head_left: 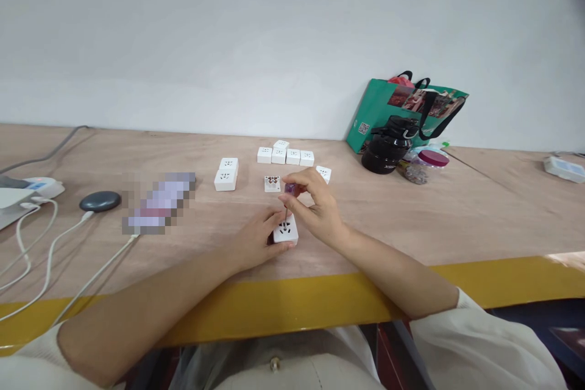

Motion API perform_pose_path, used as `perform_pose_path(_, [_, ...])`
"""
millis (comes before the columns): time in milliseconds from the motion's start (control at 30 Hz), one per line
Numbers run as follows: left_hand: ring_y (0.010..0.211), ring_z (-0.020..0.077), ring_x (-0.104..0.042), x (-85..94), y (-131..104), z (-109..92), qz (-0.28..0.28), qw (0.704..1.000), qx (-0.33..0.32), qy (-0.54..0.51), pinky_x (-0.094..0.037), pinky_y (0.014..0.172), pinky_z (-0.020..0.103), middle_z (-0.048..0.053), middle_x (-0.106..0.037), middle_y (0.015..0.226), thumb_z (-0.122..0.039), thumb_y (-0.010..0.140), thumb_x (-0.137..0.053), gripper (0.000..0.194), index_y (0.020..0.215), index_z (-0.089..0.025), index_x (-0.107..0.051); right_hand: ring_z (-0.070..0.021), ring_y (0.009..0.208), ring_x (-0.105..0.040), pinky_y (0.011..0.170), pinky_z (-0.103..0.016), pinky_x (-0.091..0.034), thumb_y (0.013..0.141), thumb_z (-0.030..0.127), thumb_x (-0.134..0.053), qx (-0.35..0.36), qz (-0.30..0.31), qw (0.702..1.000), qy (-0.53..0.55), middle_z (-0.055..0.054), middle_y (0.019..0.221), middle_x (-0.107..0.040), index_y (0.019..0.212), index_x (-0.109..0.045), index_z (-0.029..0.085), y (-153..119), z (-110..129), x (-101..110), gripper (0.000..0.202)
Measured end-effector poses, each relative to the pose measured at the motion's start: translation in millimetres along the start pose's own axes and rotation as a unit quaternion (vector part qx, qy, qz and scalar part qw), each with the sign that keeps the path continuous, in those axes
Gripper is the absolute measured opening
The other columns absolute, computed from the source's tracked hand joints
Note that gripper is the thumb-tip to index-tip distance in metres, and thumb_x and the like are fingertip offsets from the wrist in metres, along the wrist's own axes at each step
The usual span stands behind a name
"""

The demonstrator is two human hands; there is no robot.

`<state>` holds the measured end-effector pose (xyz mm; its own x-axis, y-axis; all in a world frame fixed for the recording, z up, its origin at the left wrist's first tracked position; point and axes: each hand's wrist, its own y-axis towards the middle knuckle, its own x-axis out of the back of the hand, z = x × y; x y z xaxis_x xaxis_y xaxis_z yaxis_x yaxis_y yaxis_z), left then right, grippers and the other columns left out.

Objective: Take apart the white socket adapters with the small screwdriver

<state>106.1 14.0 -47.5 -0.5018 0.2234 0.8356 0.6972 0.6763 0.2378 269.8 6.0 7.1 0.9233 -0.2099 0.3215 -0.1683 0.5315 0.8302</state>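
My left hand [262, 237] grips a white socket block [286, 233] from its left side, thumb at the near edge and fingers at the far edge. The block lies on the wooden table with its slotted face up. Above it, my right hand [315, 204] is closed round the purple handle of a small screwdriver [289, 189]. The thin shaft points down and its tip meets the middle of the socket face. Just beyond the block lies a white socket part [272, 183] with its inner structure showing. Another white socket [324, 173] is partly hidden behind my right hand.
Several white sockets [286, 156] stand in a row farther back, with two more [225, 178] to the left. A phone [159, 204], a dark round device [100, 201] and white cables lie left. A black bottle [387, 146], green bag [379, 113] and lidded jar [425, 164] stand right.
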Motion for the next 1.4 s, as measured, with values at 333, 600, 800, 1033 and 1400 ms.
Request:
perform_pose_path(333, [0.116,0.0271,-0.042,2.0,0.3,-2.9,0.006,1.0,0.007,0.004,-0.036,0.099,0.044,0.01,-0.045,0.125,-0.04,0.084,-0.056,0.054,0.13,-0.019,-0.039,-0.0126,0.074,-0.056,0.066,-0.03,-0.051,0.082,0.018,-0.055,-0.019,0.011,1.0,0.009,-0.001,0.084,-0.056,0.101,-0.051,0.024,-1.4,-1.3,-0.8,0.021])
perform_pose_path(600, [0.116,0.0264,-0.043,0.2,-0.8,0.5,-0.006,1.0,0.013,-0.002,-0.038,0.098,0.042,0.008,-0.043,0.128,-0.042,0.084,-0.056,0.053,0.13,-0.022,-0.039,-0.0133,0.077,-0.056,0.067,-0.03,-0.051,0.083,0.016,-0.052,0.005,0.002,1.0,-0.013,-0.002,0.087,-0.056,0.1,-0.053,0.025,-0.5,0.4,-0.6,0.02])
perform_pose_path(800, [0.116,0.0269,-0.043,0.7,-0.6,-0.3,-0.003,1.0,0.011,-0.007,-0.037,0.098,0.042,0.008,-0.042,0.13,-0.041,0.084,-0.055,0.054,0.132,-0.023,-0.037,-0.0122,0.076,-0.057,0.069,-0.031,-0.051,0.083,0.014,-0.048,-0.017,0.017,1.0,0.016,-0.002,0.09,-0.057,0.104,-0.049,0.025,-1.7,-0.3,-1.0,0.023])
perform_pose_path(1033, [0.116,0.0264,-0.043,1.6,0.3,-0.3,-0.002,1.0,0.006,-0.008,-0.038,0.098,0.043,0.008,-0.044,0.127,-0.041,0.083,-0.056,0.052,0.129,-0.023,-0.04,-0.0126,0.077,-0.057,0.07,-0.031,-0.05,0.083,0.013,-0.047,-0.031,0.007,0.999,0.014,-0.002,0.091,-0.058,0.106,-0.048,0.025,-1.6,-0.6,-0.8,0.026])
perform_pose_path(1400, [0.117,0.026,-0.042,2.3,-0.1,0.4,-0.01,1.0,0.012,0.003,-0.037,0.098,0.042,0.007,-0.043,0.13,-0.041,0.084,-0.055,0.051,0.129,-0.023,-0.04,-0.0139,0.08,-0.056,0.071,-0.032,-0.05,0.081,0.012,-0.047,-0.017,0.008,1.0,0.0,-0.003,0.092,-0.057,0.105,-0.049,0.025,-1.2,-0.2,0.0,0.027])
